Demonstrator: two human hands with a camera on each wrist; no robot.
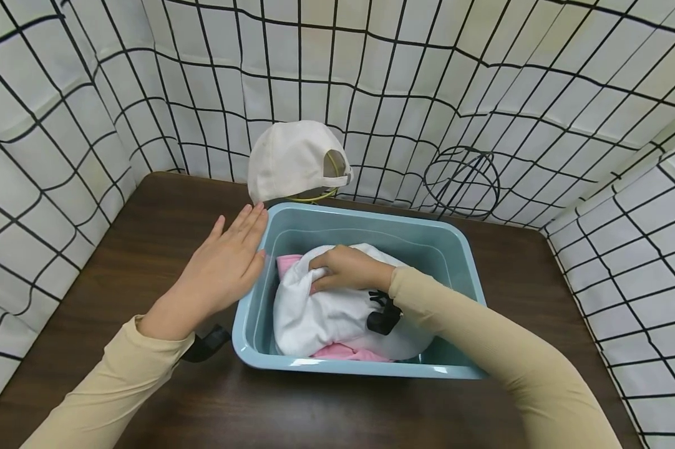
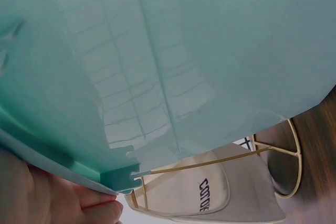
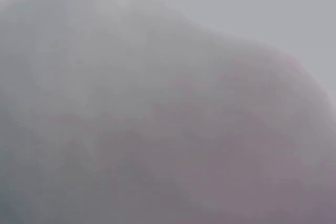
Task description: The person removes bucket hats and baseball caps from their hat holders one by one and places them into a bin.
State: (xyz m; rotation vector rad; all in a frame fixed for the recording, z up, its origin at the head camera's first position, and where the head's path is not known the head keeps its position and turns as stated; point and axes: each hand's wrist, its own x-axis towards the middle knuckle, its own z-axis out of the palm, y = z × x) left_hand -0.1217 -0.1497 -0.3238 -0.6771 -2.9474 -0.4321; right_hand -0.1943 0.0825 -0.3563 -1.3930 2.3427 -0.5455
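A light blue plastic basin (image 1: 463,262) stands on the table with a bunched white cloth (image 1: 309,318) inside. Pink fabric (image 1: 351,353) shows from under the cloth at the front and again at its upper left. My right hand (image 1: 354,268) is down in the basin, gripping a fold of the white cloth between thumb and fingers. In the right wrist view the pale cloth (image 3: 157,103) fills most of the picture, blurred. My left hand (image 1: 225,262) rests on the basin's left rim with straight fingers; the left wrist view shows its fingertips (image 2: 97,203) under the rim.
Behind the basin a white cap (image 1: 292,159) sits on a gold wire stand (image 2: 300,153), close to the rim. Black wire grid panels (image 1: 379,93) surround the dark wooden table (image 1: 315,411). A black wire coil (image 1: 463,181) is at the back right.
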